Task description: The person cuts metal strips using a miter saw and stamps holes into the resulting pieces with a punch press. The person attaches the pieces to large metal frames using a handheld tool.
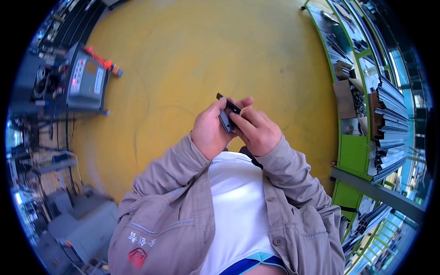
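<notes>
Both of my hands are raised in front of my body, over the floor. My left hand (208, 131) is closed around a small grey block-like part (226, 123) with a hole near its lower end. A black bar-shaped piece (233, 107) lies along the top of that part and sticks out beyond it at the upper left. Against the black piece, the fingers of my right hand (260, 131) are bent and pressed together. Whether the black piece and the grey part are joined, I cannot tell. Fingers hide much of both.
Yellow floor (183, 59) spreads ahead. To the left stands a grey control box (85, 79) with an orange coiled hose (98, 58). Along the right runs a green rack (355, 158) holding long metal profiles (392, 121) and an opened cardboard box (344, 99). A grey machine (89, 220) is at lower left.
</notes>
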The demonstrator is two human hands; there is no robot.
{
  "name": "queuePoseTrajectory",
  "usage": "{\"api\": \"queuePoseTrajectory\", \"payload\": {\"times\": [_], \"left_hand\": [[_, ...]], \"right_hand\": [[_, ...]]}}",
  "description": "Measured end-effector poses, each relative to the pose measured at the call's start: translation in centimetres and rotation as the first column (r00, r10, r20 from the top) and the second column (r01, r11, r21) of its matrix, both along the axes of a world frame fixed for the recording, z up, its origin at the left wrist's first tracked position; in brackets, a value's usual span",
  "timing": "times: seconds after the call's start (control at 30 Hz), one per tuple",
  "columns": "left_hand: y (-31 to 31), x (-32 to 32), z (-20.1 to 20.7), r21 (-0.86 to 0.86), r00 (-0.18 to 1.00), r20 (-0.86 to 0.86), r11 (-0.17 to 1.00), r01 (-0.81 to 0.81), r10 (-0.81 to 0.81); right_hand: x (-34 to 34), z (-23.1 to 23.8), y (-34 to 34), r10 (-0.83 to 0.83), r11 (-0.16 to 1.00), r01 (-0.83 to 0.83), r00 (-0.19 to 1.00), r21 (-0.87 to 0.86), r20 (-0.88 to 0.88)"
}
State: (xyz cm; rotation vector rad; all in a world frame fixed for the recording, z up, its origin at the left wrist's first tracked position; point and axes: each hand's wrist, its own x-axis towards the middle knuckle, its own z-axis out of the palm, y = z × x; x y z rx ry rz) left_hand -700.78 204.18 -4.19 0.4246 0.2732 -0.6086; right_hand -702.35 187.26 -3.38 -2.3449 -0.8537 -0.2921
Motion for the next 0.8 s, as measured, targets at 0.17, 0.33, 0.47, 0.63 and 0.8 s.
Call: {"api": "queuePoseTrajectory", "payload": {"times": [0.17, 0.33, 0.47, 0.63, 0.8], "left_hand": [[-5.6, 17.4, 1.4, 0.003, 0.996, -0.085, 1.000, 0.018, -0.018], [-11.0, 36.4, -1.0, 0.113, 0.978, -0.115, 0.980, -0.162, 0.175], [-13.1, 49.2, 0.2, 0.370, 0.996, 0.072, 0.925, -0.084, 0.061], [-16.9, 63.5, 4.1, 0.265, 0.997, 0.072, 0.964, -0.013, -0.007], [-19.2, 81.6, 2.1, 0.156, 0.984, 0.167, 0.984, -0.086, 0.059]], "right_hand": [[16.3, -0.1, -6.0, -0.124, 0.972, 0.113, 0.991, 0.206, 0.041], [33.4, -2.4, -11.8, 0.098, 0.522, 0.625, 0.632, 0.580, -0.769], [49.5, -0.6, -15.2, -0.006, 0.621, 0.486, 0.787, 0.615, -0.617], [68.1, 2.5, -18.4, 0.071, 0.969, -0.127, 0.964, 0.211, 0.254], [87.4, 3.4, -20.2, 0.203, 0.979, -0.192, 0.924, -0.064, 0.323]]}}
